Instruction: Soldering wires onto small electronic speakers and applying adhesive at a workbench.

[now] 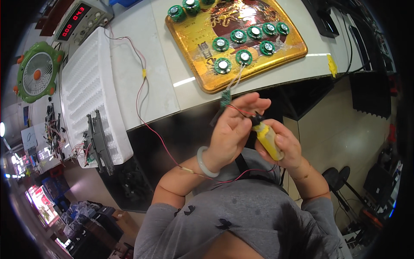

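Note:
My right hand [282, 144] is wrapped round a yellow, block-shaped piece [269, 140] with a black end, which points at my left hand [233, 131]. Thin red and black wires [240, 110] run across my left fingers to that black end, and the left thumb presses toward them. Just beyond the left fingers hangs a small green circuit board [225, 98], joined by pale wires [236, 80] to a round green speaker [244, 57]. A red and black lead [152, 129] passes over my left forearm toward the right hand.
Several green speakers [220, 44] sit on a gold tray [207, 82] at the table's far side. A white foam tray [79, 95] with dark plastic strips [99, 142] lies left. Behind it stand a power supply [82, 19] and a green fan [38, 74].

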`<state>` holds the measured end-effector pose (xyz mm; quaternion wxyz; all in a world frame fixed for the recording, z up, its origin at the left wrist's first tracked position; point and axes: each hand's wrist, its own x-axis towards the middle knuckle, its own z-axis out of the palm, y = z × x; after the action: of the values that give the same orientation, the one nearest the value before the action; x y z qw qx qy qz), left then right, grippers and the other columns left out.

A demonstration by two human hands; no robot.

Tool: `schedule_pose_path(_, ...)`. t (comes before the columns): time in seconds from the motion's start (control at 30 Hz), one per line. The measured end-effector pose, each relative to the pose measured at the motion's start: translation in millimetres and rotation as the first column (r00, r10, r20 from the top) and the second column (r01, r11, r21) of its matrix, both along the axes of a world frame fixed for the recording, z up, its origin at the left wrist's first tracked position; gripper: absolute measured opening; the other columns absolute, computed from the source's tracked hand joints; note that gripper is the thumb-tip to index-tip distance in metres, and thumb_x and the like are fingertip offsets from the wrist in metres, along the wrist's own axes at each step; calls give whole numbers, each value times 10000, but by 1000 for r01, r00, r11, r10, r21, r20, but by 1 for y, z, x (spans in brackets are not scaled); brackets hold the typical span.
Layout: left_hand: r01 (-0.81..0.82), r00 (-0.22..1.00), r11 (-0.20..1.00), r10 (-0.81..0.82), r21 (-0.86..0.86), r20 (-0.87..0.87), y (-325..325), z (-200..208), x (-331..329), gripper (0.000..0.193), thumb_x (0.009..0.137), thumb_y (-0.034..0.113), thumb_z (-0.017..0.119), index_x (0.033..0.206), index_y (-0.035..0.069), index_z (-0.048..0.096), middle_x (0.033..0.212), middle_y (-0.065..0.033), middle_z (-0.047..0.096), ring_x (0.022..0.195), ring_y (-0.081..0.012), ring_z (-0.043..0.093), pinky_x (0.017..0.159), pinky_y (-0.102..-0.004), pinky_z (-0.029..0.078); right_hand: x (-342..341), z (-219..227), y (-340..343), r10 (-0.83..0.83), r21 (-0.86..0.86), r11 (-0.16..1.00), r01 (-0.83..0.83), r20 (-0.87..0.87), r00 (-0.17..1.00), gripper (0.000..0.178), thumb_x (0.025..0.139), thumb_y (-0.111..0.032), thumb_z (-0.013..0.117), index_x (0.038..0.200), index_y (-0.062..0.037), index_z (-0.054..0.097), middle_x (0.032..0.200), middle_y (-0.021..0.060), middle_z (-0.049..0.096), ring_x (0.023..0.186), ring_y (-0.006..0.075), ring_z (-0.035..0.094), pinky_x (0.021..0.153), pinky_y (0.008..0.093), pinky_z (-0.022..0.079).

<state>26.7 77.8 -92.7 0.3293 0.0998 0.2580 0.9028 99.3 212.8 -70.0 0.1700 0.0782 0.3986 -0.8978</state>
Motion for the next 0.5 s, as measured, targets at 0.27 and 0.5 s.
schedule_pose_path(0.27, 58, 949, 988, -10, -145, 316, -23, -4, -13, 302, 916, 223, 362, 992, -14, 534, 917, -153, 601, 913, -209, 571, 857, -324, 416, 1, -12, 20, 87, 67, 994, -91, 61, 994, 460, 803, -365, 479, 1111, -29, 416, 679, 132, 531, 407, 76, 372, 375, 181, 298)
schedule_pose_path(0.5, 71, 944, 974, 3, -213, 329, -17, -12, -18, 210, 886, 194, 456, 856, 15, 562, 807, -114, 615, 773, -176, 600, 747, -283, 462, 1, -14, 18, 95, 26, 995, -98, 94, 991, 458, 795, -369, 485, 1100, -34, 421, 672, 130, 527, 400, 80, 363, 369, 185, 292)
